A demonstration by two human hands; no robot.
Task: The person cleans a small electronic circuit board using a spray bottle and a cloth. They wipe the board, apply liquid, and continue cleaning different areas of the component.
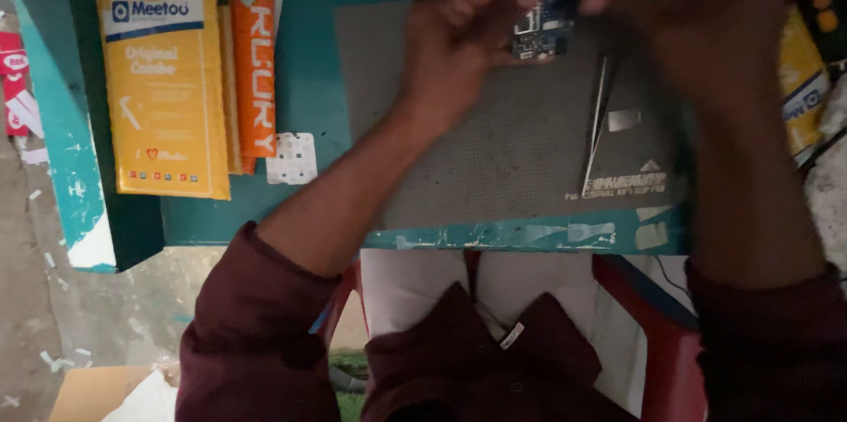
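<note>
Both forearms reach far over the grey mat (512,149) on the bench (309,78). The left hand (454,43) and right hand (706,21) have fingers clamped on a small circuit board (540,25), held above the mat's far edge.

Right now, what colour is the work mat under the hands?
Grey, the work mat on a teal bench; head view.
</note>
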